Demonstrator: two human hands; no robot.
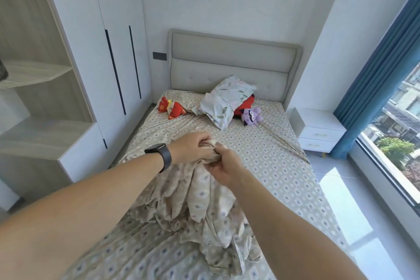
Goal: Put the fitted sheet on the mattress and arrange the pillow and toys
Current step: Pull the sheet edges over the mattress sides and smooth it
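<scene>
Here both the left hand [193, 146] and right hand [223, 167] pinch the fitted sheet [200, 200] at one bunched peak, its slack hanging toward the person, mattress length running away to the headboard [234, 61].

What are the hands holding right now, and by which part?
Both the left hand and the right hand pinch the patterned fitted sheet at one gathered bunch of its fabric, lifted above the bed; whether that is its hem cannot be told.
</scene>
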